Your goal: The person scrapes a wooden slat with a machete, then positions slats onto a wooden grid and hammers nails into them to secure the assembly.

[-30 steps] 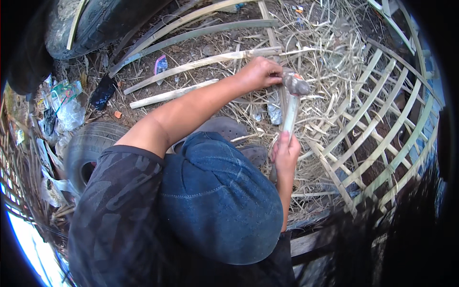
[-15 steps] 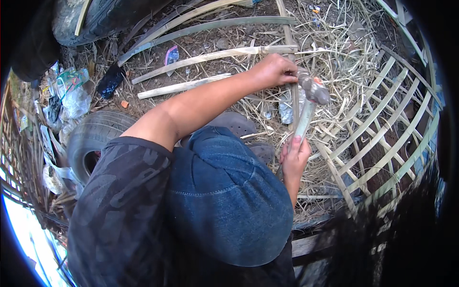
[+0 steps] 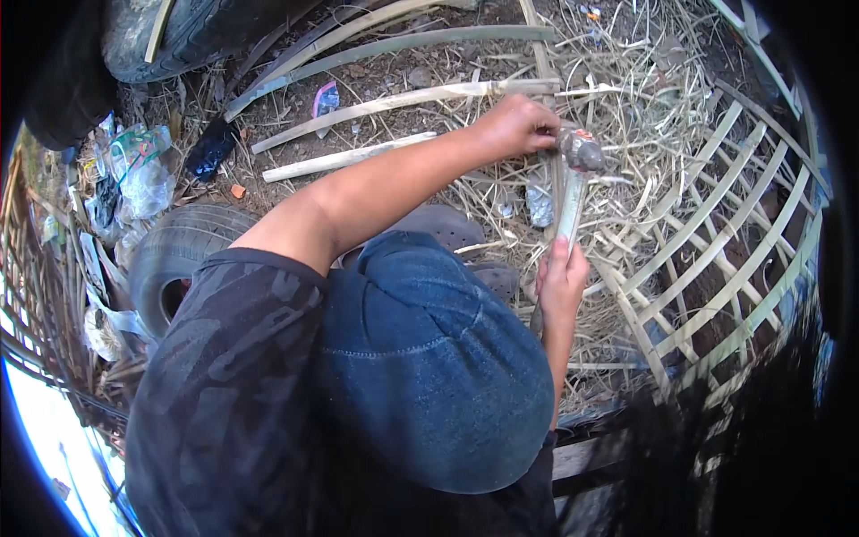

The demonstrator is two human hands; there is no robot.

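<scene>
A hammer [image 3: 571, 204] is gripped by its pale handle in my right hand [image 3: 562, 279], fingers wrapped round it and thumb along it. Its rounded grey head [image 3: 586, 154] sits just right of the fingertips of my left hand [image 3: 521, 127]. Those fingers are pinched together over an upright bamboo strip [image 3: 540, 54]; whatever small thing they hold is hidden. Across the ground to the left lie long split bamboo slats [image 3: 385, 106], the ends of some meeting the upright strip.
A woven bamboo lattice [image 3: 716, 242] stands on the right, with straw-like shavings [image 3: 626, 98] beside it. To the left are a tyre [image 3: 192, 234], plastic bags [image 3: 143, 179] and a second tyre [image 3: 179, 45]. Blue denim [image 3: 429, 358] covers the lower middle, above a dark clog [image 3: 447, 225].
The hammer head has risen slightly and shifted left, closer to my left fingertips. My right hand has moved a little up and right. The left hand stays nearly in place.
</scene>
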